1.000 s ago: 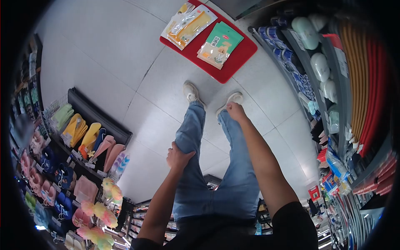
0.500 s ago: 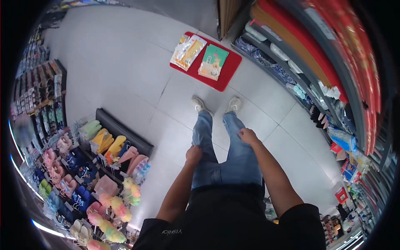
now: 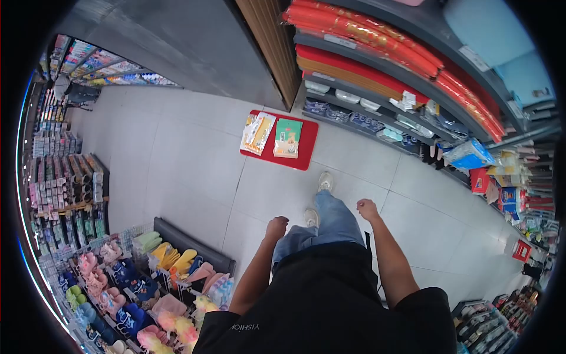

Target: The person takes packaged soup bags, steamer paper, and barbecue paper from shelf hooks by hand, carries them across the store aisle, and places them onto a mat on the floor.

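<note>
My left hand (image 3: pixel 277 227) hangs beside my left thigh, its fingers loosely curled in with nothing showing in them. Out past my right hip is my right hand (image 3: pixel 367 209), also loosely closed and apparently holding nothing. Ahead of my feet a red mat (image 3: pixel 303 158) lies on the floor. On it are a green and beige packet (image 3: pixel 287 139) and a white and yellow packet (image 3: pixel 259 134), side by side. Neither hand touches the mat or the packets. My light shoes (image 3: pixel 325 182) stand just short of the mat, one ahead of the other.
At the right, shelves (image 3: pixel 377 56) carry red wrapped goods, bowls and folded items. A dark panel (image 3: pixel 177 47) with a wooden edge rises behind the mat. At the lower left stands a rack of slippers (image 3: pixel 127 271). Another display rack (image 3: pixel 71 183) is farther left.
I have stepped forward, one foot now ahead of the other. My hands have swung away from my thighs. The view has shifted, showing more of the panel and shelves; the packets stay on the mat.
</note>
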A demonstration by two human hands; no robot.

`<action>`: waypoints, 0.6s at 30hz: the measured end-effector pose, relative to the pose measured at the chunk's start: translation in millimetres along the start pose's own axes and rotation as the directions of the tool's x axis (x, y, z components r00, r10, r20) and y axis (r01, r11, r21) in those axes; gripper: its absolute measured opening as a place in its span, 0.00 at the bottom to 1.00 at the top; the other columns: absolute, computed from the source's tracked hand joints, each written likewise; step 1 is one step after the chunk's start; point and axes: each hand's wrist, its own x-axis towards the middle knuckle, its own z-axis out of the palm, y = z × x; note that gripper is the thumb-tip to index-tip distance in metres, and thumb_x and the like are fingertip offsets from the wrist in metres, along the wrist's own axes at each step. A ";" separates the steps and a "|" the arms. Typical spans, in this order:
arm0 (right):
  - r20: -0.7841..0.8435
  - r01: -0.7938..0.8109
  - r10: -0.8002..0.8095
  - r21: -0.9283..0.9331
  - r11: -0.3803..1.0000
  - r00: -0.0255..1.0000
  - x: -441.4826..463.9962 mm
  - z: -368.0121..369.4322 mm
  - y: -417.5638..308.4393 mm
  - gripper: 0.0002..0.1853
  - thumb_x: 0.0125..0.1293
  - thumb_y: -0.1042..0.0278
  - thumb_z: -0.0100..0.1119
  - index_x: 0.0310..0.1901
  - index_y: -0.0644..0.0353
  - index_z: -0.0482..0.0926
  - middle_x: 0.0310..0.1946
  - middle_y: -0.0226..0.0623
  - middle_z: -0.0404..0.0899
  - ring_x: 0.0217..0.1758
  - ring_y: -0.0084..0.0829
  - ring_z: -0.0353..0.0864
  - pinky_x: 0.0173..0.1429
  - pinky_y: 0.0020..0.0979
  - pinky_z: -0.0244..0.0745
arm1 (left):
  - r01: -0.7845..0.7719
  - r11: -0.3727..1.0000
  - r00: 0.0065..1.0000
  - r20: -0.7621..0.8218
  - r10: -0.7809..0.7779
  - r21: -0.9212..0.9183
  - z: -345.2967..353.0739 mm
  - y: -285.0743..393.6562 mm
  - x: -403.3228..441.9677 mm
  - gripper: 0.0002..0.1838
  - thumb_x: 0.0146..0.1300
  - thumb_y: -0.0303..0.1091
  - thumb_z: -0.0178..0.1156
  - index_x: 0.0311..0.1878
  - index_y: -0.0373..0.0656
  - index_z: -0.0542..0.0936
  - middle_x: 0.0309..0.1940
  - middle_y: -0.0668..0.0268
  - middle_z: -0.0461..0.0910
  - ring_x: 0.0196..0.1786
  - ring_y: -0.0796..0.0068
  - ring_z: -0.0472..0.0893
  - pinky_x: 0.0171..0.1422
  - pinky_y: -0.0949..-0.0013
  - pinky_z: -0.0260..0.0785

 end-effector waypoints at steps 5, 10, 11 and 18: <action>0.024 -0.180 0.185 0.378 0.908 0.982 -87.7 17.0 36.4 0.10 0.60 0.67 0.55 0.40 0.61 0.80 0.29 0.38 0.82 0.27 0.28 0.82 0.27 0.28 0.76 | 0.015 1.000 0.997 -0.071 -0.013 0.025 17.1 -57.0 -56.3 0.10 0.54 0.33 0.57 0.37 0.45 0.84 0.39 0.58 0.82 0.43 0.56 0.81 0.49 0.59 0.73; -0.001 -0.091 0.093 0.192 0.977 0.996 -147.2 56.1 132.2 0.11 0.59 0.67 0.55 0.38 0.65 0.80 0.28 0.39 0.83 0.26 0.30 0.83 0.26 0.29 0.77 | 0.002 0.909 0.988 0.141 -0.067 0.416 77.2 -156.0 -136.4 0.11 0.56 0.36 0.57 0.40 0.48 0.84 0.43 0.60 0.82 0.46 0.59 0.80 0.50 0.59 0.74; 0.007 -0.063 0.062 0.164 0.985 0.998 -153.8 57.2 147.2 0.11 0.58 0.67 0.54 0.38 0.65 0.80 0.27 0.39 0.83 0.25 0.30 0.83 0.26 0.29 0.77 | 0.032 0.839 0.951 0.242 -0.193 0.543 81.1 -157.4 -156.3 0.11 0.57 0.36 0.56 0.42 0.50 0.84 0.45 0.61 0.82 0.48 0.60 0.80 0.50 0.59 0.74; -0.037 -0.319 0.370 0.433 0.843 0.928 -228.8 39.4 145.4 0.12 0.59 0.70 0.49 0.42 0.62 0.80 0.32 0.40 0.83 0.28 0.29 0.82 0.28 0.30 0.76 | 0.083 0.888 0.861 0.417 -0.293 0.452 155.9 -255.8 -214.4 0.12 0.54 0.38 0.60 0.42 0.55 0.84 0.44 0.63 0.82 0.48 0.63 0.81 0.54 0.63 0.74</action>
